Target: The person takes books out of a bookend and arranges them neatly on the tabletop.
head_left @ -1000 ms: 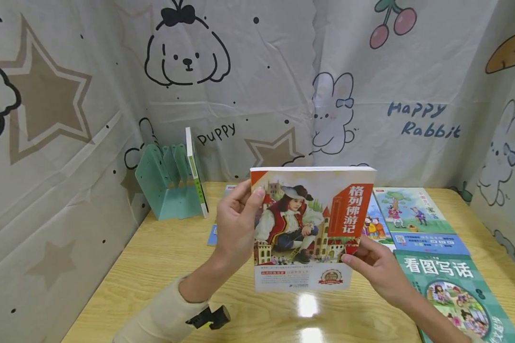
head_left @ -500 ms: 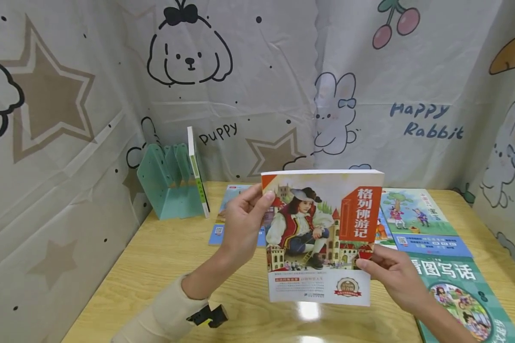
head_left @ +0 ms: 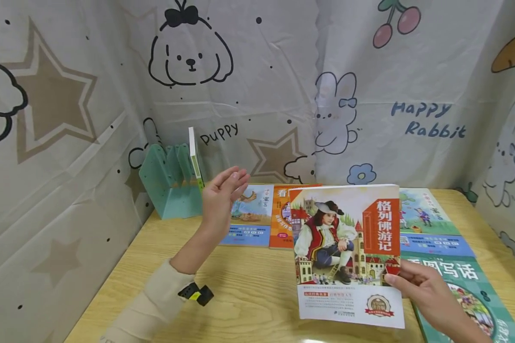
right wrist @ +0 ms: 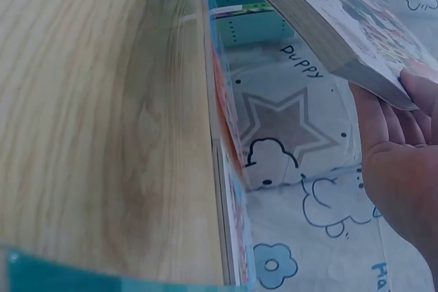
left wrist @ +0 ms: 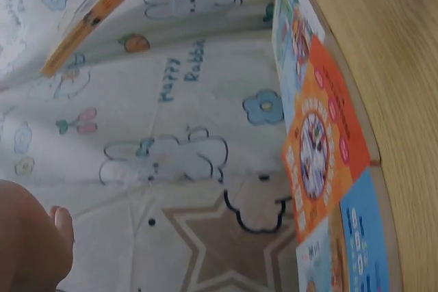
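Note:
My right hand (head_left: pixel 427 293) holds a paperback book (head_left: pixel 345 257) by its right edge, thumb on the front cover and fingers behind. The cover shows a seated figure in a hat and a red title block; it is raised above the table, facing the head camera. In the right wrist view, the book's page edges (right wrist: pixel 308 25) rest in the fingers of the right hand (right wrist: pixel 404 162). My left hand (head_left: pixel 221 200) is raised left of the book, apart from it, with loosely bent fingers holding nothing. Only part of the left hand (left wrist: pixel 31 241) appears in the left wrist view.
A green bookend rack (head_left: pixel 171 190) stands at the back left, with a thin book (head_left: pixel 195 155) upright at its right side. A blue-bottomed book (head_left: pixel 251 219), an orange book (head_left: pixel 280 219) and another picture book (head_left: pixel 433 219) lie along the back; a green book (head_left: pixel 468 286) lies at right.
My left hand has let go of the book and moved left. The right hand has carried the book rightward and slightly down, uncovering the orange book behind.

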### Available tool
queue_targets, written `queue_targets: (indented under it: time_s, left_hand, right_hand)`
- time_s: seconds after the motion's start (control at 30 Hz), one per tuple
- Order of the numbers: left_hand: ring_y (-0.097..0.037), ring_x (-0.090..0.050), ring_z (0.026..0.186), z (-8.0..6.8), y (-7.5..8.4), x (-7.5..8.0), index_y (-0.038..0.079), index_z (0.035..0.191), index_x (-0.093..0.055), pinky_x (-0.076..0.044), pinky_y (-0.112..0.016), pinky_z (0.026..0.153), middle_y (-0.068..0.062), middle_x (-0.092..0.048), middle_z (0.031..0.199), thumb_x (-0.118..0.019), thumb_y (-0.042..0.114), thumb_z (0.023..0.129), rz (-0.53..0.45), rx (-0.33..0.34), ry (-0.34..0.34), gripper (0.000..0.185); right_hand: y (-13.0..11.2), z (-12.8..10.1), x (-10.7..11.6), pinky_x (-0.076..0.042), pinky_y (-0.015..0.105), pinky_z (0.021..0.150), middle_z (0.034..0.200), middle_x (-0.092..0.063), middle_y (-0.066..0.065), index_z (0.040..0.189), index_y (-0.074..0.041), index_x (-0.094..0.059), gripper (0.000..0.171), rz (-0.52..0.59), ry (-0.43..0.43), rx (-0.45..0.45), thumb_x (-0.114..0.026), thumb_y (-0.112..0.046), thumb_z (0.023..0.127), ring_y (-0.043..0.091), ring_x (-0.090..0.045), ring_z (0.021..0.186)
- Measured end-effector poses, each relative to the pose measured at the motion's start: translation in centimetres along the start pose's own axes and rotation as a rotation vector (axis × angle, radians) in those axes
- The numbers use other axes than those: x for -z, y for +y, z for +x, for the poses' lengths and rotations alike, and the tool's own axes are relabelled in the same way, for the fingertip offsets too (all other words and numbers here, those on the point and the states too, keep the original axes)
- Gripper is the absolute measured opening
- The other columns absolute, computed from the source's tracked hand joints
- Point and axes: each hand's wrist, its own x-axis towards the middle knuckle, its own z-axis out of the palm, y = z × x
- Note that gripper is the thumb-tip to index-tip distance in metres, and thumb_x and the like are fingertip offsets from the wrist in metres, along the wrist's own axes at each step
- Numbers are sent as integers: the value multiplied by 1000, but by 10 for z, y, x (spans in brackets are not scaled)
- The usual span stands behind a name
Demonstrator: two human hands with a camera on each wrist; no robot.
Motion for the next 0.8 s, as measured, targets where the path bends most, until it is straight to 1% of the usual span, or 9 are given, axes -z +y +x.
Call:
queue_targets:
  time_s: [0.1,0.17,0.3,0.37,0.47,0.57,0.67,0.7,0.8]
  left_hand:
    - [-26,-68,106,9,0,10,-10,128,-58,-51,-35,93,-15,-70,112,-61,6,100,16,-51,72,32]
    - [-24,-69,105,16,0,17,-11,128,-58,-52,-35,93,-13,-71,110,-61,4,100,45,-99,112,32]
    - [-21,-69,103,31,2,35,-9,127,-61,-53,-33,91,-14,-71,111,-62,5,99,179,-239,209,31]
    - [-19,-69,102,39,3,46,-8,126,-63,-53,-31,91,-16,-70,113,-63,6,99,259,-317,277,30]
    - [-19,-66,107,50,5,62,-5,127,-63,-51,-29,94,-19,-68,118,-65,7,98,332,-378,373,31]
    - [-20,-63,114,56,6,71,-3,130,-62,-48,-28,98,-19,-65,124,-66,8,97,367,-393,416,35]
    - [-21,-61,117,59,7,73,-3,131,-61,-47,-28,99,-17,-64,126,-68,8,96,388,-395,426,38]
    - [-22,-61,117,60,6,74,-2,132,-61,-47,-28,99,-16,-64,127,-69,7,95,393,-395,426,38]
    - [-22,-60,120,64,3,76,-2,133,-60,-45,-27,100,-15,-63,129,-69,6,94,414,-381,426,40]
  right_hand:
    - [5,-4,6,-56,33,64,103,-72,-6,135,-14,-59,34,46,-19,-62,-51,-4,104,16,-65,80]
    - [7,-6,10,-58,36,70,110,-71,-8,141,-2,-52,36,57,-28,-116,-50,-6,105,18,-69,88]
    - [12,-10,16,-59,39,71,113,-71,-3,143,19,-37,49,54,-35,-240,-49,-13,107,18,-70,90]
    - [14,-11,19,-59,40,72,115,-70,1,144,20,-34,52,73,-57,-282,-49,-15,107,19,-70,90]
    - [17,-12,23,-59,45,74,117,-69,4,145,20,-28,56,130,-115,-305,-47,-16,108,24,-70,93]
    - [20,-14,25,-59,44,74,111,-71,4,146,19,-28,58,118,-147,-335,-48,-19,108,26,-70,89]
    - [20,-16,25,-56,37,62,84,-68,6,147,17,-29,62,52,-122,-417,-51,-24,106,21,-64,68]
    - [21,-17,26,-55,36,62,84,-67,6,148,17,-27,64,46,-112,-438,-52,-25,106,19,-63,67]
    - [24,-20,26,-42,35,50,62,-46,3,149,18,-20,69,49,-98,-515,-52,-25,106,14,-41,51]
